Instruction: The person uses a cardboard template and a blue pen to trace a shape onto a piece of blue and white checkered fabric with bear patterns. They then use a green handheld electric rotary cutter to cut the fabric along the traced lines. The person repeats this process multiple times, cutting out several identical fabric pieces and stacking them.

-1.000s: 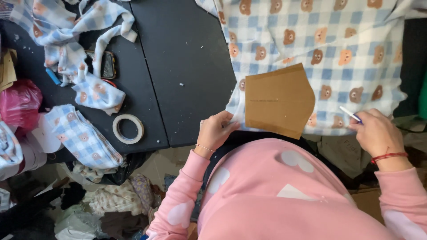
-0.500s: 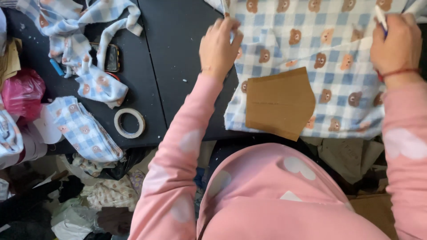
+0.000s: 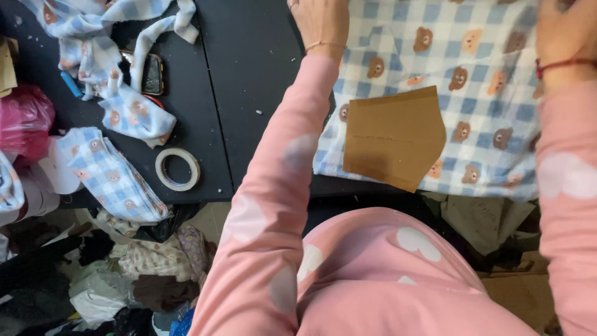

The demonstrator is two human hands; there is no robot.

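Observation:
A blue-and-white checked fabric [image 3: 472, 56] printed with small bears lies spread on the black table [image 3: 249, 93]. A brown cardboard pattern piece [image 3: 392, 137] rests on the fabric near the table's front edge. My left hand [image 3: 320, 22] reaches far forward and rests at the fabric's left edge. Its fingers are cut off by the top of the view. My right hand [image 3: 563, 31], with a red string at the wrist, lies on the fabric at the upper right, and its fingers are also out of view. Both arms are in pink sleeves.
A roll of tape [image 3: 177, 169] lies on the table's left part, near checked fabric scraps [image 3: 112, 177], a phone [image 3: 152, 73] and a blue pen [image 3: 70, 84]. A pink bag [image 3: 22, 121] sits at the far left. Piled cloth [image 3: 124, 280] covers the floor below the table edge.
Both hands have moved from the near edge, beside the cardboard pattern, up to the far part of the fabric. The white marker seen in my right hand is out of view.

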